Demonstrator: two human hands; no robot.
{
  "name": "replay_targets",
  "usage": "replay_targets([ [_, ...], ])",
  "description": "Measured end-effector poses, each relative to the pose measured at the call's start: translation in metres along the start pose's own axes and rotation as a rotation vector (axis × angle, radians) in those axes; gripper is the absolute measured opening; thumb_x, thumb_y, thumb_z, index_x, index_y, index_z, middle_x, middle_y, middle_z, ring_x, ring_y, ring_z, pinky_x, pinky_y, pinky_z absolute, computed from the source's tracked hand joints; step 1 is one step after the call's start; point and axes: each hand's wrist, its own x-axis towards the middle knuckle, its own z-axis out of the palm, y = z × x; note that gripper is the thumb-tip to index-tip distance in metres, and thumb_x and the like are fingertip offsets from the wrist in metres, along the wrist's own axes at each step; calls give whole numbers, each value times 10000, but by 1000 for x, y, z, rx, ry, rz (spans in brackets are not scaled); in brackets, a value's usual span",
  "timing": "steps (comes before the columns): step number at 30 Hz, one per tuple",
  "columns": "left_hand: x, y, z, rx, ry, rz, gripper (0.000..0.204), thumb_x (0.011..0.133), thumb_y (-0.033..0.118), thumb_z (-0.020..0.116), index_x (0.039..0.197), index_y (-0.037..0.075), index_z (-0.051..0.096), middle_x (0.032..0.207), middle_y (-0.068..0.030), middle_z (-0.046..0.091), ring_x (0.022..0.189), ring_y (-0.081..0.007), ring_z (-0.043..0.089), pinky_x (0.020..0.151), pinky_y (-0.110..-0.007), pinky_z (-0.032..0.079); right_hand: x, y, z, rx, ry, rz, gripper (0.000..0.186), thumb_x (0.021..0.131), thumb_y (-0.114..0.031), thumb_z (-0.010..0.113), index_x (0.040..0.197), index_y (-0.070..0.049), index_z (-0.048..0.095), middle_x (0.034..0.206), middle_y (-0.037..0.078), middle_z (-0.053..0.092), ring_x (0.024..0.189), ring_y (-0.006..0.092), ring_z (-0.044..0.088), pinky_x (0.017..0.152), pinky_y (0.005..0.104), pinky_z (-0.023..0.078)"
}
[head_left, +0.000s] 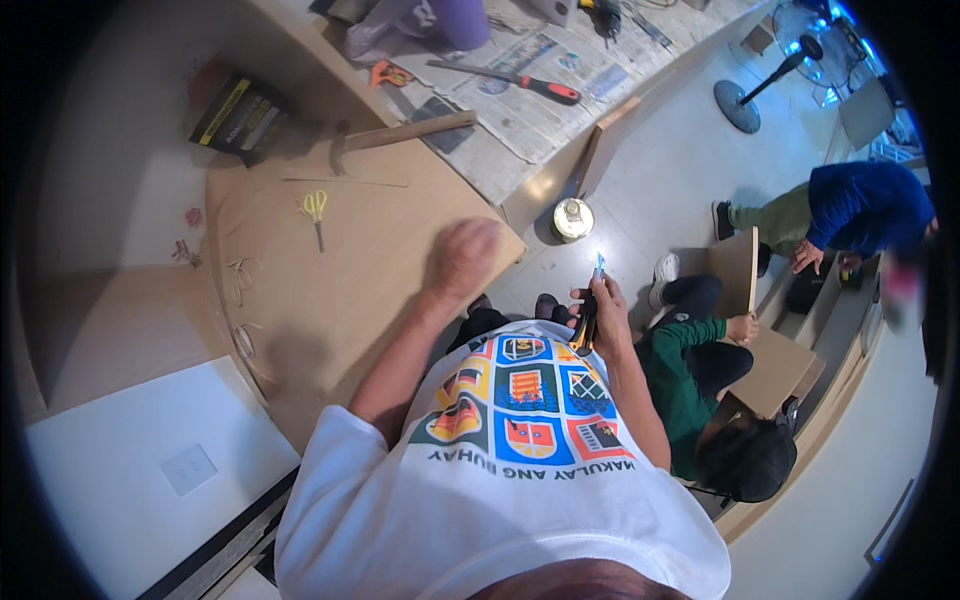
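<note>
My right hand (612, 315) grips a black and yellow utility knife (583, 332). Its thin blade points away from me, over the floor beside the board. My left hand (466, 262) is curled into a fist above the near right corner of a large brown board (370, 250); motion blurs its knuckles, and nothing shows in it. On the board lie yellow-handled scissors (315, 208), a thin strip (345, 182) and a hammer with a wooden handle (410, 131).
Newspaper covers a worktable (510, 85) holding a red-handled file (548, 87). A round can (573, 219) stands on the floor. At the right, a person in green (680, 370) and another in blue (870, 215) work at wooden panels. A black box (240, 115) sits at the left.
</note>
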Motion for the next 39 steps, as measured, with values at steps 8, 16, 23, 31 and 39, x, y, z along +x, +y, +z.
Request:
replay_targets([
  [8,-7,14,24,-43,-13,52,232,906,235,708,1116,151,762,1207,-61,643,1241,-284,534,1069,-469,397,-3,27,55,-181,-63,-49,370,1056,-189,531,1376,-23,449,980,146,664,706,192,688,535,334,582],
  [16,-6,24,21,-13,-165,90,257,915,256,693,1110,98,750,1202,-93,640,1322,-320,483,1140,-543,320,45,-46,98,-750,-5,-540,622,931,-28,637,1518,-27,431,1265,208,647,925,269,722,792,365,588],
  [23,-4,27,19,49,-199,72,224,871,177,677,1068,83,732,1243,-127,631,1351,-349,481,1177,-567,313,153,-128,205,-1016,5,-697,362,865,-129,707,1208,-16,679,1026,274,706,1014,426,690,864,487,544],
  [31,-4,43,30,-54,-183,-136,139,913,142,675,1013,55,717,1210,-126,626,1359,-369,471,1178,-605,293,242,-139,245,-996,-161,-1216,243,883,-76,664,1114,-30,722,939,204,717,933,428,689,848,490,551],
  [39,5,54,39,-93,-66,-289,81,851,123,742,876,51,716,1109,-86,677,1286,-323,543,1125,-524,378,262,-111,344,-1481,-325,-1088,189,876,-150,625,971,-47,752,957,217,746,940,365,737,820,462,587],
])
